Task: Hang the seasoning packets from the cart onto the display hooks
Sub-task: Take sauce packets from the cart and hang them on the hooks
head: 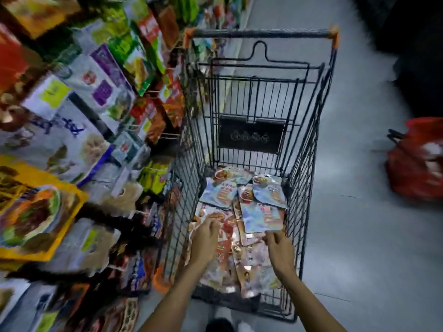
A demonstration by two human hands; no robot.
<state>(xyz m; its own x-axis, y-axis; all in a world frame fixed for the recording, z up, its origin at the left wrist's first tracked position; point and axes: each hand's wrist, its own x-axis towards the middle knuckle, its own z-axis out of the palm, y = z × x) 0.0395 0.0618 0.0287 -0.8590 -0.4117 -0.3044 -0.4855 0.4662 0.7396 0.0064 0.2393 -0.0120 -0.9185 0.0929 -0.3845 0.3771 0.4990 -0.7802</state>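
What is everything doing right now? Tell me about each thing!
Cart: standing in the aisle beside the shelves, packets in the bottom.
Seasoning packets: lying flat in a loose overlapping pile.
Left hand: down in the cart, fingers on a red packet, nothing lifted.
Right hand: down in the cart, fingers at a packet's edge.
Display packets: hanging in rows on the left.
Red bag: sitting on the floor.

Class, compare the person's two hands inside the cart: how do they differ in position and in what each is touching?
The left hand lies on a red packet; the right hand is at the lower edge of a pale blue packet. The left hand sits by the cart's shelf-side wall, the right near its aisle-side wall. Both reach down among the packets, neither lifting one.
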